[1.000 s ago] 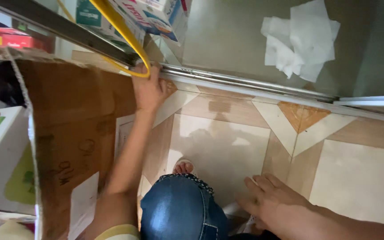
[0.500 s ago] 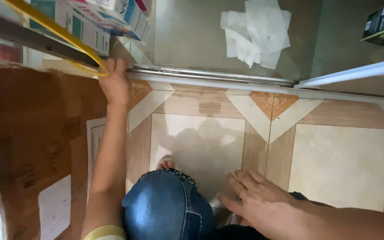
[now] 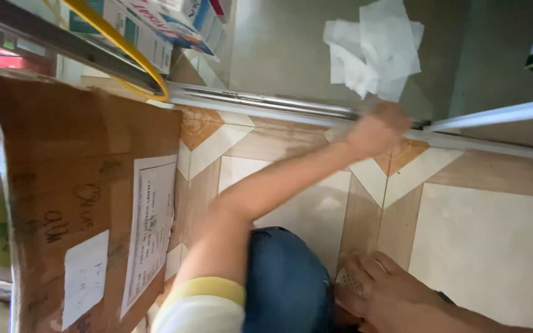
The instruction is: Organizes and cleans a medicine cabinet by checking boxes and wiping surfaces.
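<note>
While the left hand (image 3: 374, 131), blurred so I cannot tell its grip, reaches the metal door rail (image 3: 260, 102), the right hand (image 3: 384, 290) rests loose by the knee; fingers could pinch if the door slides.

White short sleeve (image 3: 198, 308) with yellow cuff; blue denim jeans (image 3: 288, 283).

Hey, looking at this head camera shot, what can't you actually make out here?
- Left hand: motion blur smears it, so whether the fingers grip the metal rail or only touch it is unclear.
- Right hand: the bottom edge cuts it off and the blue knee covers part; any hold is hidden.
- Cardboard box: bottom cut off by the frame.
- White paper: behind glass, too blurred for detail.
</note>
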